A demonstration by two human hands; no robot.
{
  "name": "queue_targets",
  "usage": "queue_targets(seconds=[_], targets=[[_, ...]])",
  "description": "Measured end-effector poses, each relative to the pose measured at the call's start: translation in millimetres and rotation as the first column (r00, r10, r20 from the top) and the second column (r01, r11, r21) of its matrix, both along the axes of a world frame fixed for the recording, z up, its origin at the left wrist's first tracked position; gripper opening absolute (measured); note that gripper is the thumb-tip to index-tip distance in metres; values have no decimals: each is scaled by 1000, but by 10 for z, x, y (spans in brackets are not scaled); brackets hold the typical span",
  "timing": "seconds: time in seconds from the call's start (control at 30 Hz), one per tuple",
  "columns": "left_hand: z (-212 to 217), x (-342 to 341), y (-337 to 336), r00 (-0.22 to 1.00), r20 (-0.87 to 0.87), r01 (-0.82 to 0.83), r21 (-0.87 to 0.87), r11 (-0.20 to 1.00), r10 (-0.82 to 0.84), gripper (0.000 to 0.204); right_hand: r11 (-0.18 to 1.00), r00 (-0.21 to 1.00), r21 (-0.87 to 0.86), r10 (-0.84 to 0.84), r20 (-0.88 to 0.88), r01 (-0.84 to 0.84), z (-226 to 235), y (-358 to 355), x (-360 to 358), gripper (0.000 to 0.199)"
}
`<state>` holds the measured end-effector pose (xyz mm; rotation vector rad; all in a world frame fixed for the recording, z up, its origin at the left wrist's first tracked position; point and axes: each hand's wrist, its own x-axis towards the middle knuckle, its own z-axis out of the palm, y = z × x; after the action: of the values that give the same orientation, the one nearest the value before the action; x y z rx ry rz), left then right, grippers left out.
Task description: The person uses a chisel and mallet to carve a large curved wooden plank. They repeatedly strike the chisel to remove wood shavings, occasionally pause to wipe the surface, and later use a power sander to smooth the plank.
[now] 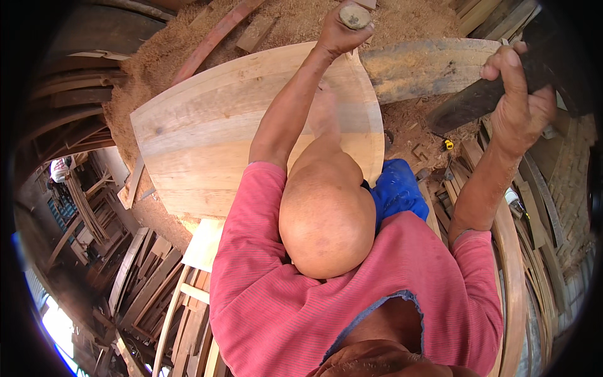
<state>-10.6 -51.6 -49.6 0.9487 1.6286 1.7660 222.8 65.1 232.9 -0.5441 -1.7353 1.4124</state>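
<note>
Near the top centre, my left hand point(342, 34) is closed round an upright tool with a round wooden handle end point(355, 17), like a chisel; its lower part is hidden by the hand. It is over the far right edge of a large pale wooden panel point(207, 125) with curved sides. Raised at the right, my right hand point(518, 100) has its fingers curled at a dark wooden block, seemingly a mallet point(461, 107); its handle is mostly hidden. My bare foot point(324, 113) rests on the panel, with the knee bent up in front of me.
A weathered board point(427, 69) lies beyond the panel, amid sawdust point(151, 69). A small yellow-and-black item point(448, 144) lies on the ground. Stacked timber point(151, 276) fills the lower left; long curved wood pieces point(512, 270) run along my right. Another person point(59, 171) is far left.
</note>
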Motion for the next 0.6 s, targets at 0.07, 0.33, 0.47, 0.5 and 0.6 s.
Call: queue_targets(seconds=[0.07,0.33,0.47,0.5,0.6], targets=[[-17,-51,-13,999,-49,20,9,1000,-19,27,999,999,-33,-10,-49,8,55,-2,45,18],[-74,-168,-49,990,-139,9,-36,999,-14,29,984,999,171,-44,-22,47,86,96,129,15],[-90,-142,-108,990,-136,-46,-2,999,46,28,984,999,179,-14,-41,21,49,123,142,15],[-95,-153,-120,987,-157,-35,-7,999,34,28,984,999,180,-1,-42,8,40,128,143,15],[248,-107,-83,974,-180,128,-56,990,-136,34,979,1000,205,4,-17,-1,48,142,177,16]])
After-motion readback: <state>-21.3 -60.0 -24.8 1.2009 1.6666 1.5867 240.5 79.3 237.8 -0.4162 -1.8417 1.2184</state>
